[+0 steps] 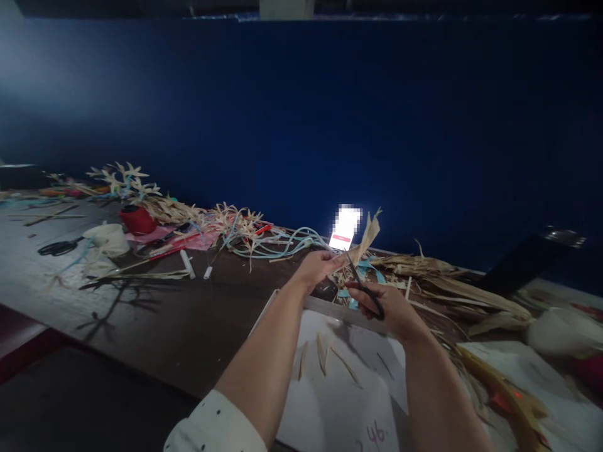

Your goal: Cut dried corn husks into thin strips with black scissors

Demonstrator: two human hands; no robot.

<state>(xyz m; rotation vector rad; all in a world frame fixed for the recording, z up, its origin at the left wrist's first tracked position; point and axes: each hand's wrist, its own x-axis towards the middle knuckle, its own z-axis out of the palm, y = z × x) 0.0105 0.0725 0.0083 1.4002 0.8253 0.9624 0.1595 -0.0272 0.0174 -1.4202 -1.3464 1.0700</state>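
Observation:
Between the fingers of my left hand (315,271) is a pale, dried husk strip (368,237), its wide end fanning up to the right. My right hand (389,307) is closed around the handles of dark scissors (372,301). The scissor blades point up and left, right at the strip near my left fingertips; whether they are cutting it I cannot tell. Below my wrists lies a white sheet (330,402) in a shallow tray (264,312), with several thin cut slivers (321,353) on it and red handwriting.
A lit phone (346,227) leans against the dark blue wall. Husk flowers on pale blue stems (240,226), a red thread spool (137,220), a white roll (107,240) and black scissors (60,247) lie to the left. Dried husks (424,267) and a yellow tool (502,389) lie right.

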